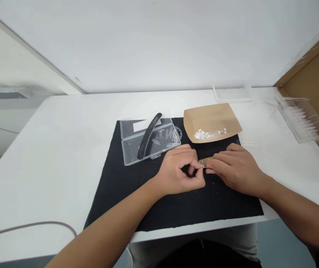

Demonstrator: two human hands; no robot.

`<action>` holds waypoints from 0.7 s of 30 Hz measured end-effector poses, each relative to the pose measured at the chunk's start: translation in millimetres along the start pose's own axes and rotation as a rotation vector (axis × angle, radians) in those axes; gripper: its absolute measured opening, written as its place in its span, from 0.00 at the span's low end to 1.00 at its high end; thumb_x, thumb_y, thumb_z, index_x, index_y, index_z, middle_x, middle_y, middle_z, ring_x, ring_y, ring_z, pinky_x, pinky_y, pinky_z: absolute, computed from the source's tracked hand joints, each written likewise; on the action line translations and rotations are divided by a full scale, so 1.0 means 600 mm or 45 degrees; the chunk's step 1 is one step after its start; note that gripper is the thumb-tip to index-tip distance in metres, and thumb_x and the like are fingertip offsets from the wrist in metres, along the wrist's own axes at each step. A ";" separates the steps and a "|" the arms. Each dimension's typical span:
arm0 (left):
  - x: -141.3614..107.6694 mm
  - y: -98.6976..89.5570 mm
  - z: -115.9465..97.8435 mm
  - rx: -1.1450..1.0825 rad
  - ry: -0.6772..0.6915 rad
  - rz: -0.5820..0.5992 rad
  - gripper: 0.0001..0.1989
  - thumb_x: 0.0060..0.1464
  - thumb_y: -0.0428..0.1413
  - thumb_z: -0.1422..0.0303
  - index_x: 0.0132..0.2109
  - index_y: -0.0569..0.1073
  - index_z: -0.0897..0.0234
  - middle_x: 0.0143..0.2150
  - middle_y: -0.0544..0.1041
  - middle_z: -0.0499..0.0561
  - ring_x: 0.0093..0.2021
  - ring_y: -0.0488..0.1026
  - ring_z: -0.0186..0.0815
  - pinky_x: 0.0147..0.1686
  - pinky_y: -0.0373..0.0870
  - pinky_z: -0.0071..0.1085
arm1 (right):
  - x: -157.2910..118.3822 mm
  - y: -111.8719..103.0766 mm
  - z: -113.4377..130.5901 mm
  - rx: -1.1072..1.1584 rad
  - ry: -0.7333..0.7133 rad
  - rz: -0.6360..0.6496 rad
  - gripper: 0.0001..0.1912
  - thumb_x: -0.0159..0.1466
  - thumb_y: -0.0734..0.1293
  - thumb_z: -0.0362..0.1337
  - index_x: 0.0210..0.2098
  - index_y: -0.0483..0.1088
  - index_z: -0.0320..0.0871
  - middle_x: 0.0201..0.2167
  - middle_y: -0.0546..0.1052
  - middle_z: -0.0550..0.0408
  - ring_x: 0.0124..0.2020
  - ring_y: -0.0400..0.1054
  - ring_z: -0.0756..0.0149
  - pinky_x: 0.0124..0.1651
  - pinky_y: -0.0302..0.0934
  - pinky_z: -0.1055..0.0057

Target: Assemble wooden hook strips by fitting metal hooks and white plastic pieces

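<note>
My left hand (182, 171) pinches a tiny pale piece between thumb and forefinger, over the black cloth (173, 212). Close against it on the right, my right hand (233, 167) has its fingers closed on a small tan strip (209, 159) with small bits on it. The fingertips nearly meet and hide most of both items. Behind my left hand lies an open clear plastic case (131, 150) holding clear nail-tip shapes, with a curved black file (149, 136) resting across it. A brown paper tray (212, 117) beyond my hands contains small white pieces (202, 134).
At the right, a clear rack (302, 119) of pale nail tips stands near a cardboard panel (313, 82). A clear tray (232, 99) sits by the back wall. A cable (44, 222) runs over the white table (72, 149) at the left.
</note>
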State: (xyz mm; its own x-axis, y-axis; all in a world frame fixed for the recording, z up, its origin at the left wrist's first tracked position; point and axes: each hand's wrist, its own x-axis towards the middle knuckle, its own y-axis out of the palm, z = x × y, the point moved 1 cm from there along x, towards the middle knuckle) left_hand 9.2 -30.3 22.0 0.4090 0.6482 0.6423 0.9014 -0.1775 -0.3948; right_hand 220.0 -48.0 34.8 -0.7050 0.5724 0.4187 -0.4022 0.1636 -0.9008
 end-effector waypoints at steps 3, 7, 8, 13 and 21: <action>-0.001 0.000 0.000 -0.031 -0.020 0.006 0.09 0.49 0.60 0.79 0.29 0.70 0.61 0.19 0.67 0.40 0.22 0.65 0.29 0.29 0.65 0.29 | 0.000 0.001 0.001 0.035 0.011 0.016 0.13 0.79 0.62 0.37 0.40 0.75 0.42 0.26 0.77 0.60 0.27 0.67 0.71 0.37 0.46 0.65; -0.001 0.000 -0.001 -0.065 -0.065 0.018 0.10 0.49 0.60 0.79 0.28 0.70 0.61 0.19 0.68 0.40 0.22 0.65 0.29 0.28 0.65 0.28 | 0.000 0.002 0.001 0.074 0.021 0.029 0.14 0.79 0.61 0.36 0.39 0.75 0.42 0.27 0.79 0.59 0.27 0.67 0.71 0.37 0.47 0.65; -0.001 0.000 -0.001 -0.071 -0.081 0.023 0.10 0.49 0.60 0.79 0.28 0.70 0.61 0.19 0.68 0.41 0.22 0.64 0.28 0.28 0.65 0.28 | 0.000 0.002 0.001 0.084 0.027 0.032 0.14 0.79 0.60 0.36 0.39 0.75 0.43 0.27 0.79 0.59 0.27 0.67 0.71 0.37 0.47 0.65; -0.002 -0.001 -0.003 -0.107 -0.148 0.032 0.10 0.49 0.60 0.80 0.27 0.69 0.62 0.18 0.67 0.41 0.22 0.62 0.27 0.27 0.63 0.27 | 0.002 0.002 0.001 0.130 0.040 0.047 0.16 0.80 0.58 0.39 0.38 0.73 0.43 0.26 0.77 0.61 0.26 0.65 0.71 0.37 0.46 0.65; -0.003 -0.002 -0.003 -0.160 -0.200 0.046 0.11 0.47 0.59 0.80 0.25 0.68 0.62 0.18 0.67 0.41 0.22 0.61 0.27 0.26 0.61 0.27 | -0.001 0.006 0.000 0.233 0.077 0.077 0.16 0.80 0.58 0.40 0.38 0.72 0.44 0.27 0.78 0.61 0.25 0.64 0.71 0.37 0.46 0.66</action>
State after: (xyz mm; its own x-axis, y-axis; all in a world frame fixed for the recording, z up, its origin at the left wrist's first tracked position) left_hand 7.8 -32.5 22.3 0.4231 0.7453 0.5153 0.9012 -0.2872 -0.3245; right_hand 219.2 -47.8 31.4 -0.6967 0.6249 0.3522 -0.4639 -0.0180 -0.8857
